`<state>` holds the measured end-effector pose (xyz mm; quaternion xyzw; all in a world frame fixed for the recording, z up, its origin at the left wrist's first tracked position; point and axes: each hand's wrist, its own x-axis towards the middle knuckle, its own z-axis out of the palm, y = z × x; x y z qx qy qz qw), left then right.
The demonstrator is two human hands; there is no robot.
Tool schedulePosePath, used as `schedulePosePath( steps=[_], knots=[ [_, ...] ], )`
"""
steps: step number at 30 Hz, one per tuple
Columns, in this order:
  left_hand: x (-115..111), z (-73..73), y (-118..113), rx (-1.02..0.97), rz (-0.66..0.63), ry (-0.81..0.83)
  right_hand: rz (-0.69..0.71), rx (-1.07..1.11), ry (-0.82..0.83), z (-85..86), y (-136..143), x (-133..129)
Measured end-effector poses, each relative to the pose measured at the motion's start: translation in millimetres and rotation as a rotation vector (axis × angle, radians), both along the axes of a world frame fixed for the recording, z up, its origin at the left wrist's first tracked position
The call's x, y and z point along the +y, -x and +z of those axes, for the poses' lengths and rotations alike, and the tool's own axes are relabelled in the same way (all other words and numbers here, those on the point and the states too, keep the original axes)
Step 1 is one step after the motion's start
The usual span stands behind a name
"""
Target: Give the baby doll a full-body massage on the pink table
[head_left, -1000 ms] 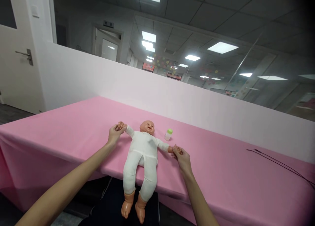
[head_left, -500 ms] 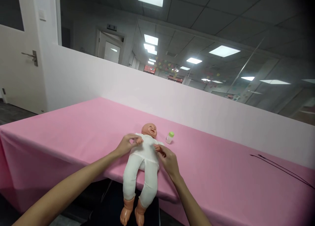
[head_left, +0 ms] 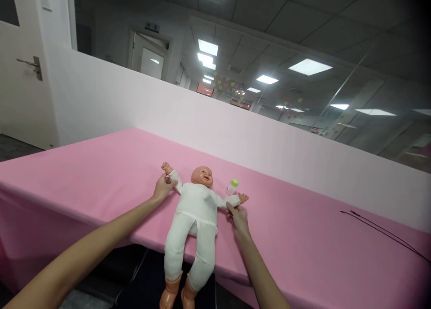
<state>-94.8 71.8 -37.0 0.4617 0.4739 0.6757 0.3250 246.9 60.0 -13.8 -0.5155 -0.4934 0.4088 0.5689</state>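
A baby doll point(head_left: 198, 206) in a white top and trousers lies on its back on the pink-covered table point(head_left: 289, 237), its feet hanging past the front edge. My left hand point(head_left: 163, 188) grips the doll's arm on the left near the wrist, thumb and fingers about the white sleeve. On the other side, my right hand point(head_left: 238, 217) pinches the doll's other sleeve close to the wrist. Both doll arms are spread outward. Just beyond the doll's right-side arm stands a small clear bottle with a green cap point(head_left: 233, 186).
A thin black cable point(head_left: 380, 230) lies along the table at the right. Behind the table runs a white wall point(head_left: 161, 102) topped by a reflecting glass window point(head_left: 262, 44). A door point(head_left: 27, 84) with a lever handle is at far left.
Both doll arms have moved from over the chest out to the sides, with my hands on them. The left one also points up toward the head.
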Motion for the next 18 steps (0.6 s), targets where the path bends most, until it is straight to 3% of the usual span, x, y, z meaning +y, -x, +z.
schedulePosePath(
  steps=[4, 7, 10, 14, 18],
  knots=[
    [-13, 12.4, -11, 0.313, -0.053, -0.171, 0.065, -0.262, -0.263, 7.5, 15, -1],
    [-26, 15.1, -15, 0.623, -0.098, -0.295, 0.196, -0.442, -0.404, 0.1, 20, -3],
    [-35, 11.6, -16, 0.829, -0.147, -0.379, 0.233, -0.550, -0.461, -10.3, 22, -7],
    [-35, 7.4, -15, 0.837, -0.145, -0.385, 0.211, -0.503, -0.427, -13.8, 25, -10],
    [-23, 1.8, -7, 0.550, -0.016, -0.141, 0.147, -0.195, -0.222, -13.3, 23, -5]
  ],
)
